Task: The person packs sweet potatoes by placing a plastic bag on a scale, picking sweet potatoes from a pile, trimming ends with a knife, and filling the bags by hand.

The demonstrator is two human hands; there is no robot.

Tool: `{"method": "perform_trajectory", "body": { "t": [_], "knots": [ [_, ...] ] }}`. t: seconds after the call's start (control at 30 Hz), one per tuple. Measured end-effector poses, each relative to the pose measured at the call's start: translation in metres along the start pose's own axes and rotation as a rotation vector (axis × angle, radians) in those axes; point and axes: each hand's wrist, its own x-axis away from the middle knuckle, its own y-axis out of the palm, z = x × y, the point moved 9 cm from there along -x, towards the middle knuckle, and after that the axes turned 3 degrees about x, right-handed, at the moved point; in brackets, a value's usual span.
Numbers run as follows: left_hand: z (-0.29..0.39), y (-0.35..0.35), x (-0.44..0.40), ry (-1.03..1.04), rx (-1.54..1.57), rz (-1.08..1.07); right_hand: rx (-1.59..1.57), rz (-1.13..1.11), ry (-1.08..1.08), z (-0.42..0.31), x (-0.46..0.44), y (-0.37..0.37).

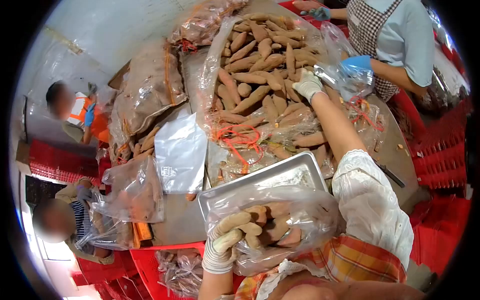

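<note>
My left hand (226, 242), in a striped white and tan glove, is closed on the rim of a clear plastic bag (315, 212). Inside the bag lie several sweet potatoes (276, 229). Under the bag sits a shallow metal tray (262, 179). My right hand (308, 85), gloved alike, reaches far out over a large heap of sweet potatoes (252, 75) in an opened plastic sack. Its fingers are curled against a sweet potato at the heap's right side, and the fingertips are partly hidden.
A knife (391, 176) lies at the table's right. Silvery plastic bags (181, 152) and a full sack (147, 90) are on the left. A co-worker's blue-gloved hand (357, 65) is near my right hand. Two people stand at the left; red crates (442, 160) are at the right.
</note>
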Motion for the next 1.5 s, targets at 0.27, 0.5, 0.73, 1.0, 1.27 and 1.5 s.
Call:
{"method": "perform_trajectory", "body": {
  "t": [0.27, 0.5, 0.73, 1.0, 1.27, 1.5],
  "knots": [
    [-0.001, 0.0, 0.0, 0.021, -0.099, -0.023, 0.122, 0.135, -0.501, -0.084, 0.04, -0.041],
    [0.003, 0.008, 0.001, -0.001, -0.018, -0.076, 0.057, -0.062, -1.192, -0.221, 0.139, 0.021],
    [-0.011, -0.006, 0.006, -0.117, 0.001, -0.045, 0.278, -0.121, -1.018, -0.267, 0.121, 0.098],
    [0.006, 0.022, 0.003, -0.206, -0.011, -0.287, 0.658, -0.253, -1.072, -0.27, 0.104, 0.121],
    [-0.009, 0.016, 0.0, -0.095, 0.042, -0.345, 0.673, -0.723, -1.095, -0.259, 0.069, 0.19],
    [-0.005, 0.022, 0.004, -0.132, 0.093, -0.334, 0.252, -0.529, -0.652, -0.252, 0.062, 0.144]
  ]
}}
